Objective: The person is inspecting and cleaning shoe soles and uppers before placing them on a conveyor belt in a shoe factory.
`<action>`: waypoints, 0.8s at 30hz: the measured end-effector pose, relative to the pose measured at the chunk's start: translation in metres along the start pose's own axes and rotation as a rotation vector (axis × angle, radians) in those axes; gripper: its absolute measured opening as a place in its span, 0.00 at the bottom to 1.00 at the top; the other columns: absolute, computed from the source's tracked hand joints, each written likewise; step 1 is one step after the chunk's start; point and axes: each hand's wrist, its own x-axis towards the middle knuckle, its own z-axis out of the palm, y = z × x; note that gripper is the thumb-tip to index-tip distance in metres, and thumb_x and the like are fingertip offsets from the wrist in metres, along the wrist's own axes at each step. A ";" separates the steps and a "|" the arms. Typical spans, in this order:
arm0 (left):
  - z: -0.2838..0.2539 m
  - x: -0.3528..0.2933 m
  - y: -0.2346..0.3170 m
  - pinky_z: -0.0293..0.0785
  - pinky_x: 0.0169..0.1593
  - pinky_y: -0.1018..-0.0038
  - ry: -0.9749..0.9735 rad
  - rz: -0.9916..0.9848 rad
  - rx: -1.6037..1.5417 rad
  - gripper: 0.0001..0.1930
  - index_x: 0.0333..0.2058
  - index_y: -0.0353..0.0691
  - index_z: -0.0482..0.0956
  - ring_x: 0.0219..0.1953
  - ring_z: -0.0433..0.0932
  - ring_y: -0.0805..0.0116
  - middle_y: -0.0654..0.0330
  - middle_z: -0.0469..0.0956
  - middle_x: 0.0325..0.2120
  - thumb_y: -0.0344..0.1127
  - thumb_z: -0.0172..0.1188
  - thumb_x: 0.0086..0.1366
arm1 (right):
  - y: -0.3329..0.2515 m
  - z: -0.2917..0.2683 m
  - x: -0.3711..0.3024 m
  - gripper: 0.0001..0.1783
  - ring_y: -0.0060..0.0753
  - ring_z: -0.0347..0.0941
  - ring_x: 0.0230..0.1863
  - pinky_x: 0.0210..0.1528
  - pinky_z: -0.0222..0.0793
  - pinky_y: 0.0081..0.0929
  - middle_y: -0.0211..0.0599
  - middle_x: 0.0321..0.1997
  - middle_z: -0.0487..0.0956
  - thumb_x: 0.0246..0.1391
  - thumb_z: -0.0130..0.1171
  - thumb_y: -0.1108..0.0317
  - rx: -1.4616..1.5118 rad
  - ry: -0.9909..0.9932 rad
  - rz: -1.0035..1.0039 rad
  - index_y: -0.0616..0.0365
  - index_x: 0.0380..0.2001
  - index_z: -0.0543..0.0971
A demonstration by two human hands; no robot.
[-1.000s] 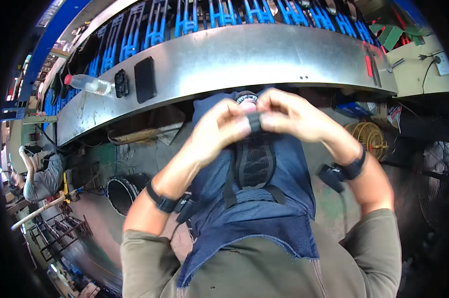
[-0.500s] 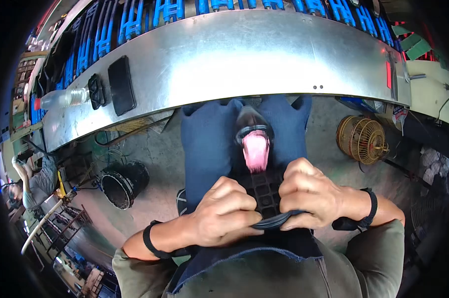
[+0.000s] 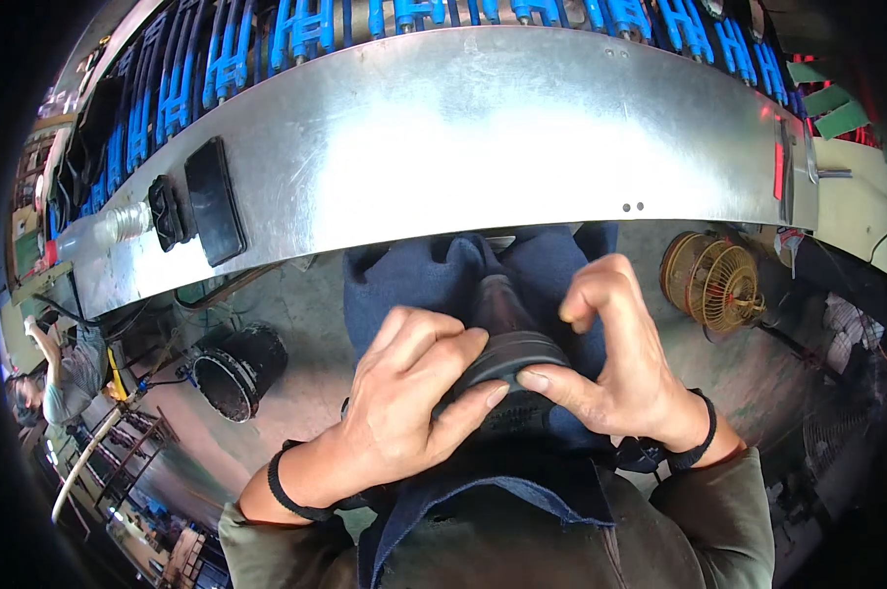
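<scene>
A black shoe (image 3: 505, 306) with a tapered toe rests upon my lap between my thighs, toe pointing away from me. Around its near end runs a ribbed dark rim (image 3: 518, 355). My left hand (image 3: 404, 398) grips this rim from the left, its thumb lying along the near edge. On the other side my right hand (image 3: 615, 368) presses its thumb on the rim, with the index finger curled above and a gap between them. The remaining right fingers are partly hidden. Dark patterned material shows faintly below the thumbs.
Beyond my knees stands a metal table (image 3: 443, 128) bearing a phone (image 3: 216, 201), a small black item (image 3: 169, 211) and a clear bottle (image 3: 120, 226). Blue metal frames (image 3: 306, 29) line its far side. On the floor are a black bucket (image 3: 237, 368) and a wicker cage (image 3: 713, 280). Another person (image 3: 71, 363) is at far left.
Both hands have moved forward from the shoe's near, grid-patterned part to its rim. The pink surface that showed before is now hidden. My right fingers have lifted and spread from the thumb.
</scene>
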 end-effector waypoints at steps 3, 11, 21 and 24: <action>0.001 0.001 -0.009 0.75 0.51 0.62 -0.005 0.020 -0.088 0.17 0.44 0.29 0.78 0.47 0.78 0.51 0.47 0.77 0.45 0.29 0.70 0.57 | 0.006 0.011 -0.004 0.29 0.38 0.72 0.40 0.42 0.72 0.32 0.41 0.42 0.70 0.45 0.77 0.68 0.174 -0.025 0.074 0.60 0.45 0.69; 0.016 -0.063 0.013 0.65 0.62 0.64 0.092 -0.006 -0.594 0.24 0.54 0.32 0.74 0.61 0.70 0.60 0.50 0.72 0.56 0.40 0.66 0.63 | -0.028 0.035 -0.062 0.26 0.49 0.54 0.73 0.73 0.50 0.43 0.52 0.71 0.59 0.63 0.56 0.54 0.700 -0.044 -0.063 0.62 0.57 0.76; -0.013 -0.075 0.099 0.53 0.72 0.58 0.328 0.588 -0.622 0.38 0.65 0.34 0.62 0.68 0.62 0.55 0.46 0.65 0.64 0.61 0.51 0.70 | -0.117 0.025 -0.070 0.26 0.58 0.67 0.61 0.65 0.60 0.56 0.58 0.61 0.71 0.58 0.53 0.55 0.286 0.360 -1.012 0.63 0.52 0.77; -0.008 -0.044 0.021 0.56 0.69 0.62 0.621 0.002 -0.838 0.36 0.70 0.34 0.51 0.64 0.65 0.61 0.52 0.65 0.62 0.46 0.54 0.73 | -0.041 0.054 -0.030 0.43 0.40 0.59 0.71 0.71 0.54 0.36 0.51 0.68 0.67 0.65 0.55 0.49 0.830 0.486 -0.072 0.69 0.71 0.56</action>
